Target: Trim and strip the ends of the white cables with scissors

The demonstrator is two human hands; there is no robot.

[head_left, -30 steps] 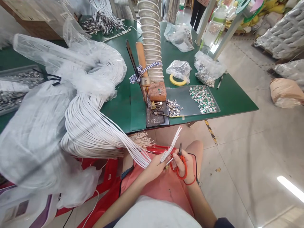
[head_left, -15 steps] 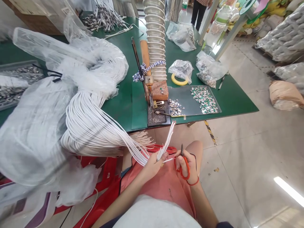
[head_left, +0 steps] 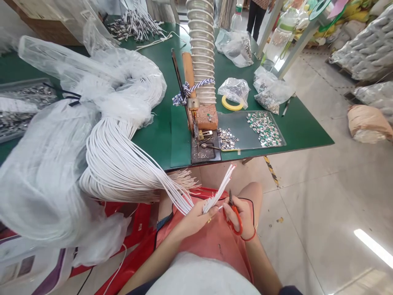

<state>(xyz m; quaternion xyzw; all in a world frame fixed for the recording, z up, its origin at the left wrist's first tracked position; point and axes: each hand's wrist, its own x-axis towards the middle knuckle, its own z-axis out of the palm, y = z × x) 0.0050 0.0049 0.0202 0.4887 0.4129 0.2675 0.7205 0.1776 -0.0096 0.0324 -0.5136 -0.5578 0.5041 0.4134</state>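
Note:
My left hand [head_left: 201, 215] is closed round a small bunch of white cables [head_left: 221, 189], whose cut ends with reddish tips point up and to the right. These cables run back left to a thick looped bundle of white cable [head_left: 113, 164] hanging at the table's edge, partly wrapped in clear plastic. In my right hand [head_left: 241, 213] is a pair of scissors with red handles [head_left: 236, 221], its dark blades pointing up. The right fingertips are close to the left hand, at the end of a single white cable; whether they pinch it is hard to see.
On the green table [head_left: 303, 127] lies a tray [head_left: 242, 135] of small metal and green parts. Beside it a soldering iron stand [head_left: 194, 119] leans by a brick [head_left: 207, 116] under a ribbed hose [head_left: 201, 45]. Plastic bags of parts [head_left: 270, 90] and a yellow tape roll [head_left: 231, 103] lie behind.
The bunch of cables has tilted further right and its tips are lower. My right hand with the scissors has moved slightly left, nearer my left hand.

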